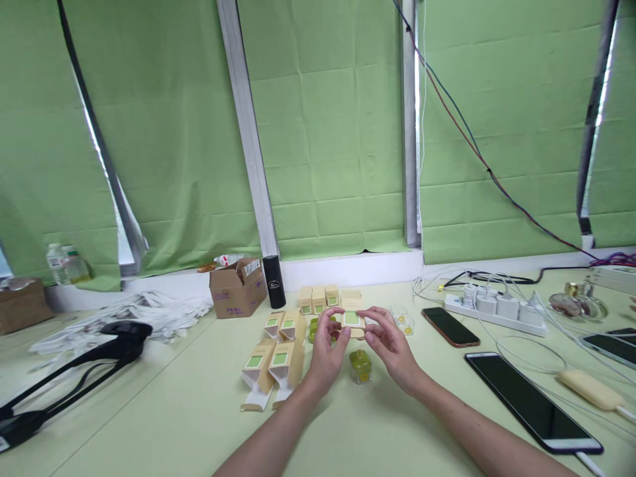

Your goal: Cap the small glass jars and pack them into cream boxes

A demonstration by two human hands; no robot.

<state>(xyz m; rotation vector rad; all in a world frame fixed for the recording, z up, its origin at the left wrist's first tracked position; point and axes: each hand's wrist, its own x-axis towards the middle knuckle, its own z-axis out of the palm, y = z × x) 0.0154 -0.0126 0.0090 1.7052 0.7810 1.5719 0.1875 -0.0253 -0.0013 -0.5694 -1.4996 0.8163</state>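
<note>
Both hands pinch a small tan box with a green label, held over the table between them. My left hand grips its left side with fingertips and thumb. On the right side my right hand grips it the same way. Just below the hands stands a small clear jar with green and yellow contents. Several tan boxes with green windows lie to the left, the front ones with their flaps open. More green items show partly behind my left hand. Clear containers with yellow pieces sit behind my right hand.
Upright tan boxes, an open cardboard box and a black cylinder stand at the back. Phones, cables and a power strip lie right. White cloth-like material and a black strapped object lie left.
</note>
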